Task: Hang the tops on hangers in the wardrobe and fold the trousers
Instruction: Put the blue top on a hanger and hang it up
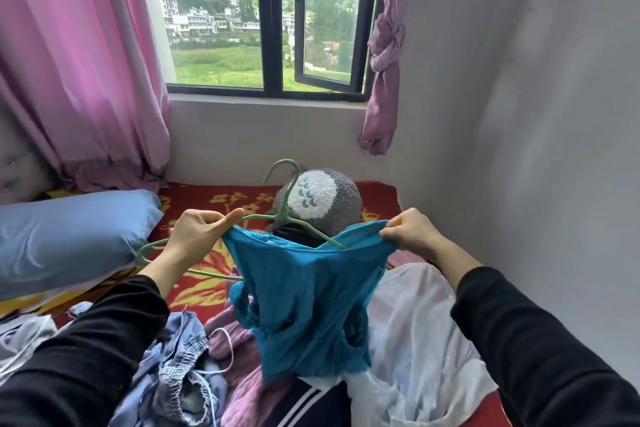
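A teal blue top (pixel 308 302) hangs upside down in front of me over the bed. My left hand (pixel 199 230) grips one side of its hem together with a light green wire hanger (pixel 287 204). One arm of the hanger slants down into the top's opening, and its hook points up and away. My right hand (pixel 408 230) pinches the other side of the hem, so the opening is held stretched. Under the top lie more clothes: light blue jeans (pixel 176 367), a mauve knit garment (pixel 235 350), a dark garment with white stripes (pixel 311 399) and a sheer white top (pixel 412 329).
The bed has a red cover with a yellow flower pattern (pixel 214 199). A blue pillow (pixel 69 232) lies at the left. A grey and white plush toy (pixel 322 201) sits behind the hanger. A white wall (pixel 536 149) runs close on the right. Pink curtains (pixel 76 62) flank the window (pixel 273 28).
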Available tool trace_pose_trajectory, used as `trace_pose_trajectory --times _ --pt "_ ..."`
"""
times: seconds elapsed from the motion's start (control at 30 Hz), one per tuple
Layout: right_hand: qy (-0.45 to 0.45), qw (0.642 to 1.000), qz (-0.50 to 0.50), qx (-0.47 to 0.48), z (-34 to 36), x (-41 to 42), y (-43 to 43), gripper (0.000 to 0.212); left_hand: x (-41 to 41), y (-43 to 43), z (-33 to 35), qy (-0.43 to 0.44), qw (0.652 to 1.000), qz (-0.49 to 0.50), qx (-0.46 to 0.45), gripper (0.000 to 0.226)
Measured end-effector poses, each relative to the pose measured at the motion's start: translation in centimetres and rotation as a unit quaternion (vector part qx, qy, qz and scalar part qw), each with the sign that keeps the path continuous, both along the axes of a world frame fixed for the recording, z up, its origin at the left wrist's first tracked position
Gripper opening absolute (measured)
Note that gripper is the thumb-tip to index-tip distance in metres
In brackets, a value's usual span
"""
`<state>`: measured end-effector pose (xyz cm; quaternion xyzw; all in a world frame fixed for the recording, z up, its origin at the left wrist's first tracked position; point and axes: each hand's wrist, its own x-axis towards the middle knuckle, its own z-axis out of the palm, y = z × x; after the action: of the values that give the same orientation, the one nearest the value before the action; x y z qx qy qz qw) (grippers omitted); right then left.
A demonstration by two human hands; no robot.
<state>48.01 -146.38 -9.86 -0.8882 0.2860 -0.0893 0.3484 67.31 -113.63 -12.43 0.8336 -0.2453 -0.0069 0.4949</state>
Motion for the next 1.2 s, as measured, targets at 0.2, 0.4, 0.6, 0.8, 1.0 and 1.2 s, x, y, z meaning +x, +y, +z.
trace_pose_trajectory --times 0.2,0.4,0.6,0.8,1.0,1.2 --pt "-0.12 0.984 0.064 0.119 2.7 2.5 2.8 0.011 -0.8 -2.4 1.9 0.085 0.991 0.001 -0.101 0.072" --pt "-0.106 0.988 0.114 0.018 5.0 4.6 5.2 0.013 -0.4 -0.7 5.6 0.089 0.982 0.036 -0.161 0.061" --pt "-0.244 0.962 0.102 -0.074 9.1 9.1 11.8 0.008 -1.7 6.0 8.5 0.063 0.974 0.083 -0.2 0.041" --pt "-0.345 0.914 0.197 -0.086 12.0 10.8 19.4 0.013 -7.8 14.4 9.8 -0.018 0.959 0.233 -0.16 0.023" --pt "-0.393 0.869 0.301 0.002 17.9 9.1 28.4 0.004 -17.2 23.8 14.7 -0.111 0.911 0.368 -0.15 0.014" --pt "-0.373 0.829 0.414 0.041 18.5 5.3 41.3 0.021 -28.2 33.6 16.1 -0.14 0.829 0.535 -0.086 0.014"
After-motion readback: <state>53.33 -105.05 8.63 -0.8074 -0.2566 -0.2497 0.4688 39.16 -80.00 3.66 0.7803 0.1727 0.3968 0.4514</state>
